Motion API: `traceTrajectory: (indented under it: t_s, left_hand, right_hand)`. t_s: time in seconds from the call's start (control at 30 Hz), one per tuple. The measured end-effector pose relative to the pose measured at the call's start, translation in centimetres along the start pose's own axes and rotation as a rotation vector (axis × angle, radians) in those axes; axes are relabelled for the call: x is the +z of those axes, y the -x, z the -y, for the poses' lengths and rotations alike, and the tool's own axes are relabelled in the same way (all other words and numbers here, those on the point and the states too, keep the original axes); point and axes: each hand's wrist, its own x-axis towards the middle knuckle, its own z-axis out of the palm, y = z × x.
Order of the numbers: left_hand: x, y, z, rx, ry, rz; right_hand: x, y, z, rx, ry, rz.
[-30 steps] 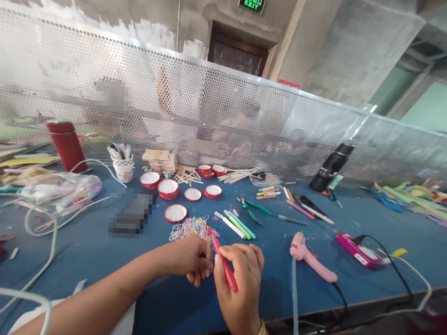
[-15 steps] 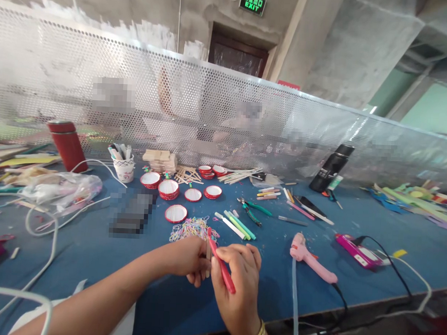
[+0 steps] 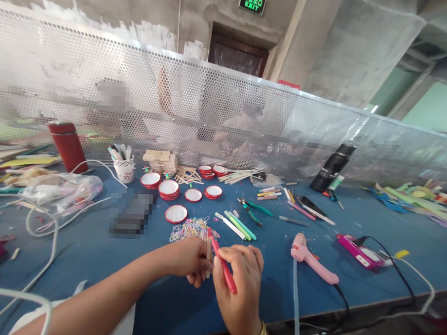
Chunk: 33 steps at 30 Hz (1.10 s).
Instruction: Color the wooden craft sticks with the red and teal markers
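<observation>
My left hand [image 3: 192, 259] pinches a flat wooden craft stick [image 3: 208, 255], held upright just above the blue table. A slim red marker [image 3: 224, 267] is gripped in my right hand [image 3: 239, 282], its end at the top of the stick; I cannot tell whether it touches. Right behind my hands lies a pile of small coloured rubber bands [image 3: 191, 229]. Beyond it are a round red-rimmed lid with a white inside [image 3: 176, 214] and stacks of similar lids [image 3: 168, 189]. Several green and white markers [image 3: 239, 225] lie to the right of the pile.
Green-handled pliers [image 3: 251, 211] and a pink glue gun [image 3: 312, 260] lie to the right, near a magenta device [image 3: 360, 252] with cables. Leftward are a dark phone-like object [image 3: 134, 213], a cup of markers [image 3: 123, 168] and a red bottle [image 3: 68, 148]. A perforated screen [image 3: 225, 123] borders the table's back.
My right hand has shifted slightly to the right with the red marker. The left hand still holds the craft stick in nearly the same place.
</observation>
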Motion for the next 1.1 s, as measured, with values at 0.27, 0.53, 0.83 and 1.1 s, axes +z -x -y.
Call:
traceTrajectory:
  t_s: [0.27, 0.53, 0.83, 1.1]
  left_hand:
    - [-0.06, 0.09, 0.03, 0.008, -0.004, 0.001]
    - [-0.02, 0.07, 0.18, 0.012, 0.006, -0.013]
    - [0.02, 0.09, -0.19, 0.008, 0.003, -0.009]
    - [-0.04, 0.18, -0.25, 0.024, -0.022, 0.003]
  right_hand:
    - [-0.2, -0.18, 0.25, -0.016, -0.012, 0.032]
    - [-0.12, -0.04, 0.08, 0.005, -0.006, 0.0]
    - [-0.09, -0.12, 0.07, 0.016, 0.006, -0.006]
    - [-0.15, -0.23, 0.29, 0.006, -0.028, 0.038]
